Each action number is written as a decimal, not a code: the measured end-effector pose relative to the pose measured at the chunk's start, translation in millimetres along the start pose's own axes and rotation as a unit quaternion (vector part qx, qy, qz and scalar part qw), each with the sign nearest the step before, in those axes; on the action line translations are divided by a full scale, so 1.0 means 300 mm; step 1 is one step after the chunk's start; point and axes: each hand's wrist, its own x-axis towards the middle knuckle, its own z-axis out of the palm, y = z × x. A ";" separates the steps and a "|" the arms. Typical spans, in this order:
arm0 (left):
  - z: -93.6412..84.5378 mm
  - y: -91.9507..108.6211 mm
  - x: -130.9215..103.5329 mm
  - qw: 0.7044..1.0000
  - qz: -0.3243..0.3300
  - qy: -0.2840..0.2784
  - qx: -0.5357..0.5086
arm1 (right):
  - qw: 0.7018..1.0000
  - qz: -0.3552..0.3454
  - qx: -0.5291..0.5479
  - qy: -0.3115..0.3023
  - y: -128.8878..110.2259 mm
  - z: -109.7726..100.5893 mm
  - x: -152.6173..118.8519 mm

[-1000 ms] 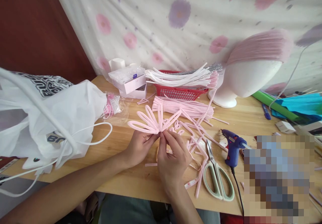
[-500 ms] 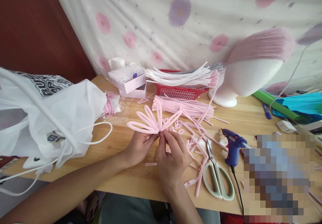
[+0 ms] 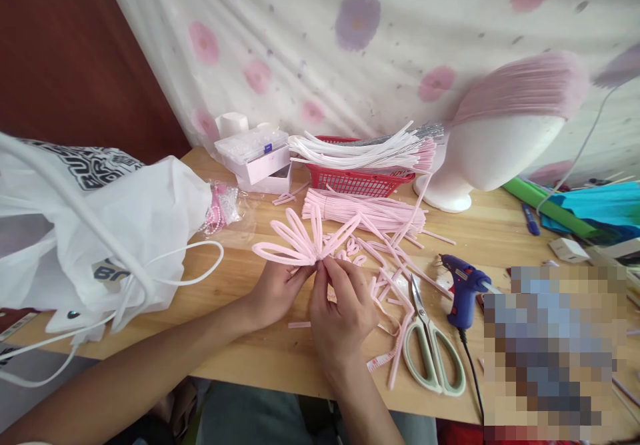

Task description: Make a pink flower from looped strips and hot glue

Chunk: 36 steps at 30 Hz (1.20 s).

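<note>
Between my two hands is a pink pipe-cleaner flower (image 3: 301, 240) whose several long loop petals fan out upward and to the left. My left hand (image 3: 280, 290) pinches its base from the left, the fingertips partly hidden behind it. From the right, my right hand (image 3: 344, 315) pinches the same base between thumb and finger. Just beyond lie loose pink pipe cleaners (image 3: 385, 248) and small curled pink pieces (image 3: 354, 248). Scissors (image 3: 425, 338) with pale green handles lie open to the right of my right hand, beside a measuring tape (image 3: 381, 361).
A blue glue gun (image 3: 465, 292) rests right of the scissors. Behind are a bundle of pink pipe cleaners (image 3: 360, 209), a red basket (image 3: 357, 182) and a white foam head (image 3: 500, 152). White boxes (image 3: 263, 166) stand at the back; a white bag (image 3: 165, 225) and cable (image 3: 100, 225) occupy the left.
My right hand has shifted very slightly to the left at the flower's base. The flower and my left hand stay in nearly the same place.
</note>
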 end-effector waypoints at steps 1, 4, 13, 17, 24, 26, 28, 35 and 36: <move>0.000 -0.001 0.000 1.000 0.000 0.001 0.000 | 1.000 0.000 0.000 0.000 -0.001 -0.001 0.000; -0.002 -0.003 -0.002 1.000 -0.002 -0.002 0.004 | 1.000 -0.002 0.002 -0.002 -0.002 -0.002 0.000; -0.002 0.004 -0.001 1.000 0.002 -0.002 0.014 | 1.000 -0.007 -0.005 -0.002 0.002 0.002 -0.005; -0.002 0.005 -0.001 1.000 0.000 -0.003 0.011 | 1.000 -0.010 -0.010 -0.002 0.000 0.001 -0.002; -0.002 0.005 -0.001 1.000 -0.002 -0.006 0.005 | 1.000 -0.015 -0.014 -0.001 -0.003 -0.001 -0.002; -0.002 0.007 0.001 1.000 -0.003 -0.007 0.003 | 1.000 -0.016 -0.015 0.001 -0.001 0.001 -0.004; -0.002 0.009 0.002 1.000 -0.005 -0.007 0.001 | 1.000 -0.013 -0.015 0.000 0.001 0.003 -0.007; 0.000 0.010 -0.001 1.000 -0.019 -0.003 0.001 | 1.000 -0.007 -0.005 -0.004 0.000 0.002 -0.006; 0.000 0.009 -0.001 1.000 -0.021 -0.003 0.001 | 1.000 -0.007 -0.003 -0.004 -0.001 0.001 -0.004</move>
